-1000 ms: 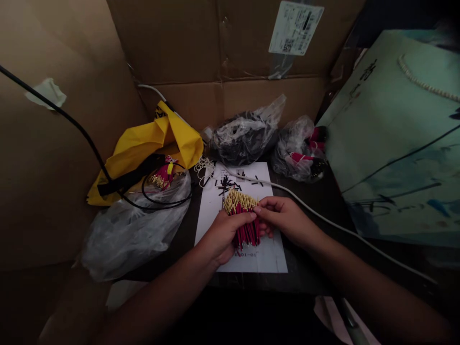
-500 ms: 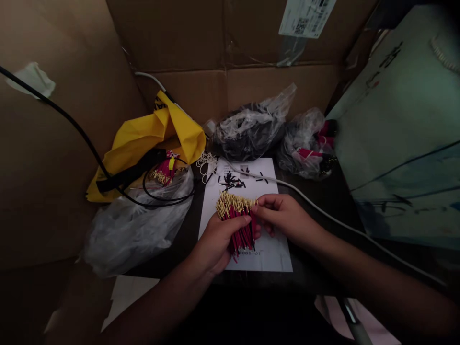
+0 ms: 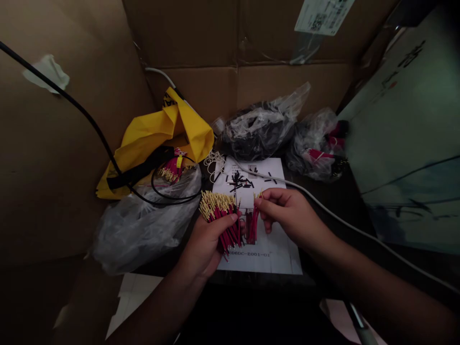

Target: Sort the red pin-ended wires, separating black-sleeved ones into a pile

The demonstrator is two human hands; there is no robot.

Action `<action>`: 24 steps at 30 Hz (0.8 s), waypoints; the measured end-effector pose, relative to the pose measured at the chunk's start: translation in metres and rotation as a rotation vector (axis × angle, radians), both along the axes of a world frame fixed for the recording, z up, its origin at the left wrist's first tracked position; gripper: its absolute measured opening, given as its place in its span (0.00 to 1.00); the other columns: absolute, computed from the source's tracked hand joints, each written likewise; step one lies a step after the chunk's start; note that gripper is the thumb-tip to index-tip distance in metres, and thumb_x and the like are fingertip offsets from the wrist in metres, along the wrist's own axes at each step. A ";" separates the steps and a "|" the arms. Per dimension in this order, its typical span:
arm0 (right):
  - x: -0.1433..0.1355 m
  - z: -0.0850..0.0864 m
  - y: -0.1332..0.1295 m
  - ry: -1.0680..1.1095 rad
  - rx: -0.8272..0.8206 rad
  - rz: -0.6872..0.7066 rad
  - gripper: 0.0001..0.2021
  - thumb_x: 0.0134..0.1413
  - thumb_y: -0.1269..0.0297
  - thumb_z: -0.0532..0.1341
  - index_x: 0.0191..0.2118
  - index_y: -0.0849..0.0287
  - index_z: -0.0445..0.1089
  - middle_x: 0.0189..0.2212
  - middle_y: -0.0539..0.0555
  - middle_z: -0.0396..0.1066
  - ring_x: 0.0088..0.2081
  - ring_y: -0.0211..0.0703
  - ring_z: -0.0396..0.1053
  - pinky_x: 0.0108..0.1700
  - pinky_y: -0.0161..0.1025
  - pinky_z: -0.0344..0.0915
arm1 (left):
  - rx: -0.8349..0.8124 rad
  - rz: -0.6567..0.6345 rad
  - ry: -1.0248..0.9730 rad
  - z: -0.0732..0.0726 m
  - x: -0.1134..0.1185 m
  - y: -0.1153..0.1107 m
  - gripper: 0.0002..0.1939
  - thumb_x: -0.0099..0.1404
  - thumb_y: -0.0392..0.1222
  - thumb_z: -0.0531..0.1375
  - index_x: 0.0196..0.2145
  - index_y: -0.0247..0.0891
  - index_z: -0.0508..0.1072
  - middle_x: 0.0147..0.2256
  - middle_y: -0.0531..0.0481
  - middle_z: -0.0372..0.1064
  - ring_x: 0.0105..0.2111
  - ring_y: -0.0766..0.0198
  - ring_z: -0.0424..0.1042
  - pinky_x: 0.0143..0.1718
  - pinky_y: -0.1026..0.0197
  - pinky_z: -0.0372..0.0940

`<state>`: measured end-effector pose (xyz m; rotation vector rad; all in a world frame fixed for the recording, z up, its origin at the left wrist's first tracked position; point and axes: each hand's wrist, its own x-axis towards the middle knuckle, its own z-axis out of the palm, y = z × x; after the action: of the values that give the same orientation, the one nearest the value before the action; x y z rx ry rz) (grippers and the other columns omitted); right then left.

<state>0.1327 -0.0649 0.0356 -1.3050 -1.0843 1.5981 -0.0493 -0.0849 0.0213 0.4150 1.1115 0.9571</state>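
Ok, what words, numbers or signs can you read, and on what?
"E06DC-E001-01": on the white sheet; its start may be hidden.
Print higher there: too small.
White label: QR code; print too small.
Yellow material: print unreadable.
Pale panel: brushed characters, too blurred.

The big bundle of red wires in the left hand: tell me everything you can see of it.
The big bundle is many thin, red, wire-like strands, their gold-coloured, metallic-looking tips crowded unevenly at the far end. The left hand grips it, thumb across the strands. It slants over the printed white sheet, near ends toward the wearer; whether it touches the sheet is unclear.
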 end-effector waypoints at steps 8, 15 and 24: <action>0.002 -0.029 0.023 -0.204 -0.206 0.117 0.09 0.48 0.62 0.66 0.24 0.59 0.68 0.16 0.48 0.68 0.15 0.34 0.65 0.19 0.33 0.65 | -0.113 0.147 0.083 0.002 -0.029 0.001 0.13 0.47 0.33 0.70 0.33 0.28 0.77 0.25 0.44 0.76 0.24 0.62 0.76 0.26 0.64 0.73; 0.006 -0.034 0.025 -0.537 -0.047 0.160 0.09 0.49 0.59 0.64 0.25 0.58 0.70 0.13 0.48 0.66 0.14 0.35 0.62 0.17 0.33 0.56 | -0.100 0.143 0.088 0.004 -0.031 0.001 0.14 0.47 0.33 0.71 0.34 0.30 0.77 0.27 0.45 0.77 0.24 0.61 0.76 0.25 0.64 0.73; -0.004 -0.022 0.004 -1.136 0.372 0.291 0.18 0.52 0.46 0.62 0.31 0.58 0.73 0.24 0.56 0.72 0.24 0.42 0.65 0.25 0.38 0.50 | -0.104 0.099 0.076 -0.001 -0.034 0.000 0.14 0.48 0.35 0.71 0.34 0.29 0.78 0.25 0.44 0.76 0.23 0.61 0.75 0.25 0.63 0.73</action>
<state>0.1284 -0.0611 0.0132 -1.8610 -2.1880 0.6501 -0.0833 -0.0852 0.0198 0.3159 1.2545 0.9718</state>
